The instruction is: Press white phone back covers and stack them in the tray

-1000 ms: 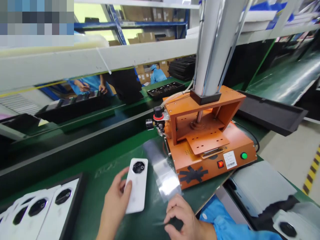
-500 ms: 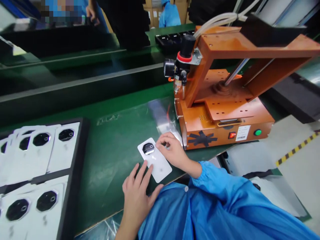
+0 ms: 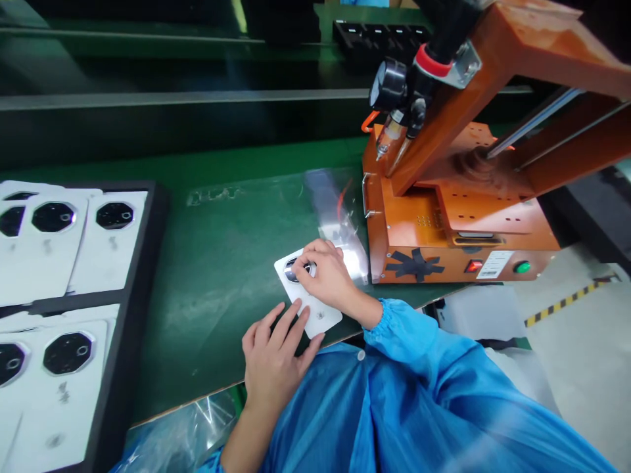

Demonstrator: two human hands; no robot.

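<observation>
A white phone back cover (image 3: pixel 323 317) with a dark octagonal camera window lies flat on the green bench. My left hand (image 3: pixel 276 351) is open, its fingers spread and the fingertips resting at the cover's lower left edge. Over the camera window hovers my right hand (image 3: pixel 328 272), thumb and index finger pinched together at the window. Whatever the pinch holds, if anything, is too small or hidden to make out. The right hand hides part of the window and the cover's right side.
At the left, a black tray (image 3: pixel 131 289) holds several similar phone back covers (image 3: pixel 111 256). An orange press machine (image 3: pixel 444 223) with a pressure gauge (image 3: pixel 388 84) stands to the right. Clear film (image 3: pixel 340 217) lies beside it. Black trays (image 3: pixel 379 39) sit farther back.
My right hand has moved from the cover's upper right edge onto the camera window. My left hand stays by the cover. The camera view has shifted, with the bench seen closer.
</observation>
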